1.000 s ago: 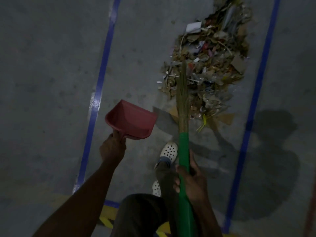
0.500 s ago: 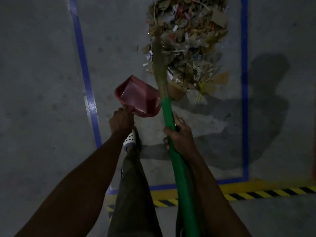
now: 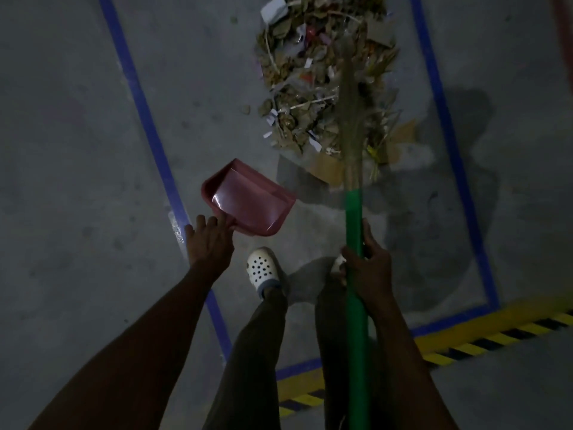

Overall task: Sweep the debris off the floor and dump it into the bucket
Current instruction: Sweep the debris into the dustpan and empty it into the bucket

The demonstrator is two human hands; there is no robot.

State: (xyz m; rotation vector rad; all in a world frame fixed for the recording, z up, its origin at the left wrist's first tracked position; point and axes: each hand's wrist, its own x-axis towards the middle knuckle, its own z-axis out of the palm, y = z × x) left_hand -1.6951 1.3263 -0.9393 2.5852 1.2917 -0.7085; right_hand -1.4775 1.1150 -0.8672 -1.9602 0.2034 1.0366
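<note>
Gripped in the left hand (image 3: pixel 210 240) by its hidden handle: a pink plastic scoop-shaped dustpan (image 3: pixel 248 200), apparently raised, open side tipped up. At one o'clock from it, heaped on the grey concrete floor (image 3: pixel 77 150): dry leaves, paper scraps and cardboard debris (image 3: pixel 304 88), unswept. Shifted within the last half-second from the heap's left edge to its right flank: straw-bristled green-handled broom (image 3: pixel 353 212), clasped by the right hand (image 3: pixel 369 268) at six o'clock. Likely set for a leftward stroke, panward. No bucket visible.

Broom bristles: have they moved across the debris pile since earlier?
Yes, rightward: the broom bristles lay along the left side of the debris pile; now they lie right of its middle.
</note>
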